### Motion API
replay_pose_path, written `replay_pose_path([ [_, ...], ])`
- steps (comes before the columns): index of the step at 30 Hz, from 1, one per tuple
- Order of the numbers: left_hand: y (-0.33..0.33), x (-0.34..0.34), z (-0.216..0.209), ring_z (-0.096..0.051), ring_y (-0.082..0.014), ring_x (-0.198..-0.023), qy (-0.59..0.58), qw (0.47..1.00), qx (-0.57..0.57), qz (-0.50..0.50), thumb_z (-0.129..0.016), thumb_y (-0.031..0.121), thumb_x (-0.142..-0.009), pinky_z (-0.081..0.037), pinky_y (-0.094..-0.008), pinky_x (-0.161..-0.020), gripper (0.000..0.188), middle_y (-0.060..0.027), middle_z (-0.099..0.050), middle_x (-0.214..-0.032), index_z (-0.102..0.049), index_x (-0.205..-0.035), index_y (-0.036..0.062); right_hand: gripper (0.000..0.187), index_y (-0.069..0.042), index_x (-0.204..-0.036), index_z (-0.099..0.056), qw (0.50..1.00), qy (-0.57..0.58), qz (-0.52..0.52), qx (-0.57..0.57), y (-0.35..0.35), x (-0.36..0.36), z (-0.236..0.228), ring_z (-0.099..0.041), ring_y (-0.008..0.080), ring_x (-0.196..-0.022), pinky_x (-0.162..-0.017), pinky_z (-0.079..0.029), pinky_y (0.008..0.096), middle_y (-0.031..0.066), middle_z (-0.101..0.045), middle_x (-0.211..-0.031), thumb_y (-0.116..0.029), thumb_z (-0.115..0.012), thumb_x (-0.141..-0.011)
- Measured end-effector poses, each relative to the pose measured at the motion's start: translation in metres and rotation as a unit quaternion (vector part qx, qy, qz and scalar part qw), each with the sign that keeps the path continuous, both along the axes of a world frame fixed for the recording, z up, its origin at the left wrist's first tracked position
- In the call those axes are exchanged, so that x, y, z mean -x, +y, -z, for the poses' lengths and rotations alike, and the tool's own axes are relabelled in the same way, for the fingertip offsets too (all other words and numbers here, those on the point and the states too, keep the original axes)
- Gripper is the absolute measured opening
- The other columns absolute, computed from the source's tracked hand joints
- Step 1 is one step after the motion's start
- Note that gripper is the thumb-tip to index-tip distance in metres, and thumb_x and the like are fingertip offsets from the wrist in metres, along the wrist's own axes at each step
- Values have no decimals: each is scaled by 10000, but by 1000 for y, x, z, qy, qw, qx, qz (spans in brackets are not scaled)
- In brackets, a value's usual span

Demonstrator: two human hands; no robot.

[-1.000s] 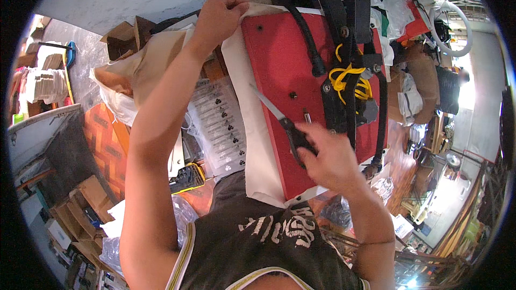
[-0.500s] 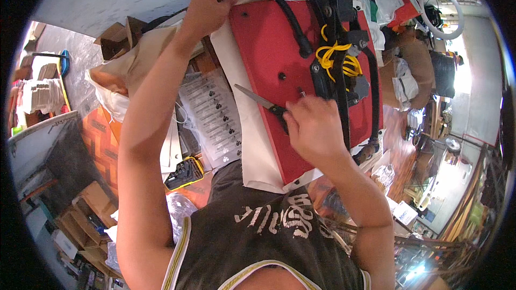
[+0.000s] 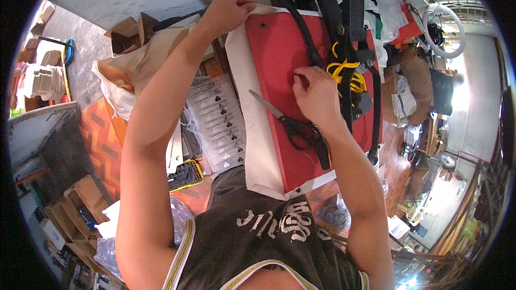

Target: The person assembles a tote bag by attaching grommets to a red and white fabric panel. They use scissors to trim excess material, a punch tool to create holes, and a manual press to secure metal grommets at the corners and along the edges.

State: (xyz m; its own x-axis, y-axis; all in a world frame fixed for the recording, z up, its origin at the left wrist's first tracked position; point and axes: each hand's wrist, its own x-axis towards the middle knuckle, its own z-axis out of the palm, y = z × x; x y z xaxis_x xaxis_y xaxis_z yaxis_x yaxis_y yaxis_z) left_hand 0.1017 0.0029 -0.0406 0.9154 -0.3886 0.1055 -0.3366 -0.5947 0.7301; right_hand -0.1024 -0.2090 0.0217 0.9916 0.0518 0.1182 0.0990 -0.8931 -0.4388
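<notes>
Your left hand (image 3: 226,13) reaches to the far left corner of the red board (image 3: 279,53), its thumb and fingers pinching the edge of the cream sheet (image 3: 240,102) there. Your right hand (image 3: 318,95) sits half curled above the middle of the board, near the yellow cord (image 3: 349,78), thumb and forefinger bent toward each other; you cannot tell from this view whether they touch or grip something small. Your scissors (image 3: 291,123) lie on the board just below that hand, blades pointing up and left past the board's edge over the sheet, black handles toward your right forearm. You have the sheet under the board, showing along its left side down to the near corner by your shirt (image 3: 258,241). Black bars (image 3: 352,5) stand over the board's right part, with the cord bundled beside them. To the left of the sheet lies a clear printed film (image 3: 215,123), and nearer you a black and yellow tool case (image 3: 185,175)
</notes>
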Motion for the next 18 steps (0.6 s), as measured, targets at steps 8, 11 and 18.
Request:
replay_pose_path([
  [8, -1, -1, 11, -705, -376, -939, -1, 996, 91, 4, -651, 263, -931, -542, -422, -852, 266, -210, -727, -1011, -758, -1098, 86, 180, -43, -1039, -751, 994, 29, 11, -101, 13, -89, -26, -730, 324, -855, -796, -563, 402, 182, -739, -899, -82, -647, -897],
  [11, -2, -1, 13, -711, -319, -947, -15, 997, 73, 23, -638, 274, -959, -536, -401, -861, 281, -180, -740, -1025, -746, -1115, 68, 168, -51, -1024, -758, 990, 55, 15, -126, 7, -126, -12, -731, 313, -841, -784, -565, 386, 176, -742, -898, -88, -647, -903],
  [18, -1, 4, 9, -711, -309, -949, 34, 992, 117, 19, -637, 280, -970, -533, -398, -858, 283, -172, -740, -1017, -740, -1110, 57, 164, -101, -988, -784, 966, 123, 37, -224, 17, -184, 1, -730, 332, -880, -819, -573, 392, 159, -753, -923, -188, -674, -902],
])
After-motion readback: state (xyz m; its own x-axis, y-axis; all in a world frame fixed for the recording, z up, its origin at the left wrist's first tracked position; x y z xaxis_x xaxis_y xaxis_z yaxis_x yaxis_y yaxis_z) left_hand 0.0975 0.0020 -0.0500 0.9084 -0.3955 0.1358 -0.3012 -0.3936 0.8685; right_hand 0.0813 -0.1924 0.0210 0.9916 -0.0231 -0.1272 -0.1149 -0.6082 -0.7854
